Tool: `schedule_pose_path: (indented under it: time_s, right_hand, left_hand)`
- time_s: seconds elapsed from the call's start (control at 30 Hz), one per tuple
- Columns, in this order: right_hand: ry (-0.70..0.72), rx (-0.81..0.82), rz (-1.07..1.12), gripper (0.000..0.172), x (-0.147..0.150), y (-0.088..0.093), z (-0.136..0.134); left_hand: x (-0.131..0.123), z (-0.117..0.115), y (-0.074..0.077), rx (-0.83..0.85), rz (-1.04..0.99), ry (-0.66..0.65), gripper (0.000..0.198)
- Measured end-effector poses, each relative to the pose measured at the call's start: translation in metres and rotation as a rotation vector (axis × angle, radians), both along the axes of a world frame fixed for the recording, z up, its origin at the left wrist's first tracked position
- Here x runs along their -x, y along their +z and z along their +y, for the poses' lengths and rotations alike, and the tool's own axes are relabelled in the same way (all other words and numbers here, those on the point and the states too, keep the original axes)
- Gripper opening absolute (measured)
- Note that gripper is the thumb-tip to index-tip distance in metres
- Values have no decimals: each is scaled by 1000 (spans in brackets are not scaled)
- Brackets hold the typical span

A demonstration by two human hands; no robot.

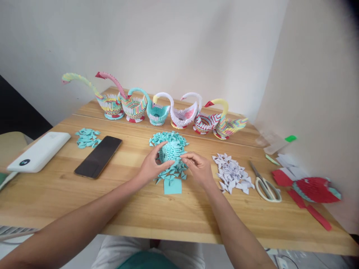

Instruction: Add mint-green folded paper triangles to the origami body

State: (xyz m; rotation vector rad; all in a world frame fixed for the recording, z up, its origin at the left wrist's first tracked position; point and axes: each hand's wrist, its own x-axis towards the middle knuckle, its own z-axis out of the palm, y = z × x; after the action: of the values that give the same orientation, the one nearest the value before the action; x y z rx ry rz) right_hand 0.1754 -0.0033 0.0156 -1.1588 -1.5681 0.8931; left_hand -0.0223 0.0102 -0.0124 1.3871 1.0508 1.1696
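A turquoise ring built from folded paper pieces (171, 152) is gripped by my left hand (153, 163), its thumb below and fingers on the far left side. My right hand (198, 166) pinches at the ring's right edge; whatever lies between its fingertips is too small to make out. Loose turquoise folded pieces (181, 139) are heaped behind and below the ring. Just in front of them lies a flat turquoise paper square (173, 186). To the right of my right hand is a pile of white folded pieces (232, 174).
Several finished paper swans (158, 112) line the back of the wooden table (134, 216). On the left are a phone (98, 157), a white power bank (39, 151) and more turquoise pieces (87, 138). Scissors (265, 185) and a red paper model (315, 189) lie on the right.
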Motion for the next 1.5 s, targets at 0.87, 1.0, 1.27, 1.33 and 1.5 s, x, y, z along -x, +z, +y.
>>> schedule_pose_path:
  time_s: [0.87,1.0,1.27,1.33,1.5]
  right_hand:
    - [77,381,334,38,9,3,0]
    - [68,360,277,38,10,2,-1]
    - [12,203,193,31,14,-7,-3]
    - [14,196,207,30,15,-7,-2]
    - [15,133,98,25,15,-7,-3]
  left_hand:
    - [-3,-3,1,64,-194,-113,87]
    - [-3,-3,-1,58,-195,-102,86]
    - [-4,-3,-2,58,-155,-62,85]
    - [-4,-3,-1,72,-178,-70,85]
    - [-5,-1,1,119,-283,-105,82]
